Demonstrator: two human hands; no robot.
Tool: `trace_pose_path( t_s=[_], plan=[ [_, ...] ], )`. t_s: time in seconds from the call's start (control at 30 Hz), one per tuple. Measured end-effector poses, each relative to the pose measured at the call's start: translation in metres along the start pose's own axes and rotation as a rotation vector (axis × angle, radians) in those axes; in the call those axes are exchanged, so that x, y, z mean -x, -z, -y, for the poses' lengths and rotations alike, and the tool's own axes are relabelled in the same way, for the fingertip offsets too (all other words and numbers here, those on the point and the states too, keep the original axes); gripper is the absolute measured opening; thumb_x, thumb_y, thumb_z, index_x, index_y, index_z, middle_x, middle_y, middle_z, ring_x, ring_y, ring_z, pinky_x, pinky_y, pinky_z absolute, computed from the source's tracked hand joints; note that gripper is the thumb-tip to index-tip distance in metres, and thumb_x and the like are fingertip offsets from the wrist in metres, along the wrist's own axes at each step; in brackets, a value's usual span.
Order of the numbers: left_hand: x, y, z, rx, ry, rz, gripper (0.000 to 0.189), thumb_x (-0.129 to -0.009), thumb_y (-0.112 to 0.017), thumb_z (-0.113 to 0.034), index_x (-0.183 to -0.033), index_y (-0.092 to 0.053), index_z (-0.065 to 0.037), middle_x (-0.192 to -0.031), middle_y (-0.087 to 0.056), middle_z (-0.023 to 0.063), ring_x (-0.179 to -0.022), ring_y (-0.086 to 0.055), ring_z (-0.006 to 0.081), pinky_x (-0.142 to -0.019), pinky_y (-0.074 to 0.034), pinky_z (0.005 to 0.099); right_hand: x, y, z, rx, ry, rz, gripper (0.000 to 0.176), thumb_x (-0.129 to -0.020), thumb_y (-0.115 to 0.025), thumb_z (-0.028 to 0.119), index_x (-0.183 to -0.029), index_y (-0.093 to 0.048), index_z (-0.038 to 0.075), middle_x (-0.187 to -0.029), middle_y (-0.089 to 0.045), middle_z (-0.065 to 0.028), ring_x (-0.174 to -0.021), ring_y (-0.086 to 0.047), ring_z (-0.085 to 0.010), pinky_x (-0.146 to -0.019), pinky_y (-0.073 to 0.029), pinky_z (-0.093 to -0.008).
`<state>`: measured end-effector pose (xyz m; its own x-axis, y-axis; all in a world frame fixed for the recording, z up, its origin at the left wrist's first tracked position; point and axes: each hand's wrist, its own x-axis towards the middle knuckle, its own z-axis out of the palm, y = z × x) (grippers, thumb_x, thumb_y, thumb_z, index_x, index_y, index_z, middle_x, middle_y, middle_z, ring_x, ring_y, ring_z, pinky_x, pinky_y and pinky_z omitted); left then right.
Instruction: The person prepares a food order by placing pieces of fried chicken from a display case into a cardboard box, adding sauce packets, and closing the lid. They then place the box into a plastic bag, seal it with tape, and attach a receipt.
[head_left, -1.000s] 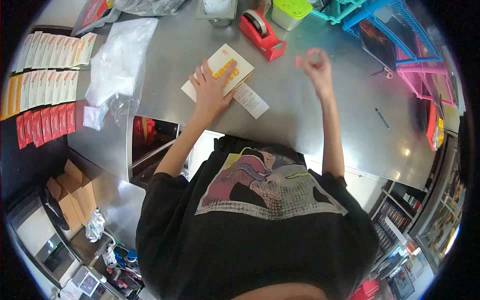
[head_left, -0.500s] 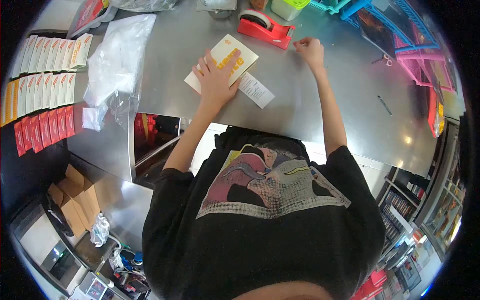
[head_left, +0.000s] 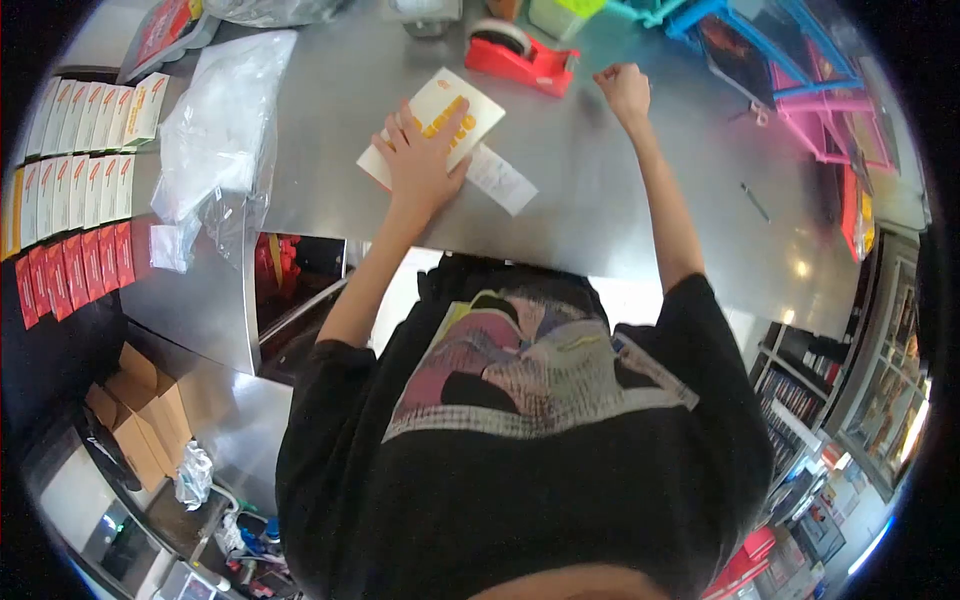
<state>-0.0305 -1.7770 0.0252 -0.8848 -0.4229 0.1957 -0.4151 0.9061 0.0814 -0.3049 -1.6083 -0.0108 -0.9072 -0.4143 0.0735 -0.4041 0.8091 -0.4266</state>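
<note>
A white box (head_left: 483, 108) with orange-yellow lettering lies at an angle on the metal table. Spread across its top is my left hand (head_left: 421, 160), fingers apart and flat on the lid, covering part of the lettering. A printed paper slip (head_left: 504, 182) lies beside the box, its upper end close to the box edge. My right hand (head_left: 626, 92) is above the table, thumb and fingers pinched together; whatever is between them is too small to make out. Just left of this hand stands a red tape dispenser (head_left: 520, 66) with a roll of tape, apart from the fingers.
Clear plastic bags (head_left: 222, 130) lie on the table's left side. Rows of small boxes (head_left: 85, 190) stand at far left. A pen (head_left: 755, 201) and scissors (head_left: 760, 116) lie to the right, near pink and blue baskets (head_left: 820, 115). A green-lidded container (head_left: 560, 18) stands behind.
The view has shifted slightly. My right hand has moved a little away from the tape dispenser, still pinched. My left hand stays flat on the box.
</note>
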Motion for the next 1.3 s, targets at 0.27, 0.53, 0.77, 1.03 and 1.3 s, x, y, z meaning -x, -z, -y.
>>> trace_pose_path(
  t_s=[0.27,0.53,0.77,1.03,1.3],
  plan=[
    [0.004,0.001,-0.001,-0.019,0.023,0.041,0.073,-0.071,-0.062,-0.045,-0.134,-0.025,-0.043,-0.13,-0.025,0.0279,-0.115,-0.029,0.0459,-0.091,-0.022,0.0617,0.022,0.021,0.001,-0.64,-0.316,0.312,0.033,-0.07,-0.074,0.032,-0.062,-0.057,0.006,-0.053,-0.048,0.0011,-0.052,-0.049,-0.0064,-0.045,-0.036,-0.0214],
    [0.005,-0.003,0.0,0.0,0.007,0.002,0.073,-0.07,-0.062,-0.044,-0.134,-0.026,-0.044,-0.13,-0.025,0.0273,-0.114,-0.029,0.0452,-0.09,-0.022,0.062,0.01,0.063,0.027,-1.194,-0.289,0.315,0.034,-0.068,-0.075,0.03,-0.072,-0.052,0.005,-0.064,-0.051,0.0009,-0.053,-0.055,-0.0091,-0.05,-0.049,-0.0206],
    [0.005,-0.001,-0.001,0.014,0.02,0.008,0.071,-0.07,-0.062,-0.043,-0.133,-0.028,-0.043,-0.13,-0.025,0.0276,-0.114,-0.028,0.0451,-0.09,-0.022,0.0622,-0.002,0.022,0.005,-0.843,-0.258,0.419,0.039,-0.063,-0.078,0.036,-0.066,-0.051,0.008,-0.058,-0.049,0.0013,-0.052,-0.058,-0.011,-0.052,-0.053,-0.0238],
    [0.005,-0.002,0.0,0.039,0.026,0.034,0.073,-0.07,-0.063,-0.043,-0.133,-0.027,-0.043,-0.132,-0.022,0.0289,-0.115,-0.027,0.0477,-0.091,-0.021,0.0637,0.007,0.006,0.007,-0.937,-0.225,0.451,0.037,-0.069,-0.075,0.033,-0.06,-0.047,0.011,-0.059,-0.053,0.0007,-0.052,-0.057,-0.0106,-0.047,-0.046,-0.0206],
    [0.004,0.001,-0.001,0.021,0.019,0.036,0.073,-0.07,-0.063,-0.043,-0.134,-0.026,-0.043,-0.13,-0.024,0.028,-0.114,-0.028,0.0476,-0.09,-0.021,0.0634,0.003,0.0,0.004,-0.814,-0.099,0.411,0.037,-0.073,-0.072,0.028,-0.055,-0.046,0.008,-0.052,-0.05,-0.0013,-0.049,-0.049,-0.0093,-0.044,-0.037,-0.0259]
  ],
)
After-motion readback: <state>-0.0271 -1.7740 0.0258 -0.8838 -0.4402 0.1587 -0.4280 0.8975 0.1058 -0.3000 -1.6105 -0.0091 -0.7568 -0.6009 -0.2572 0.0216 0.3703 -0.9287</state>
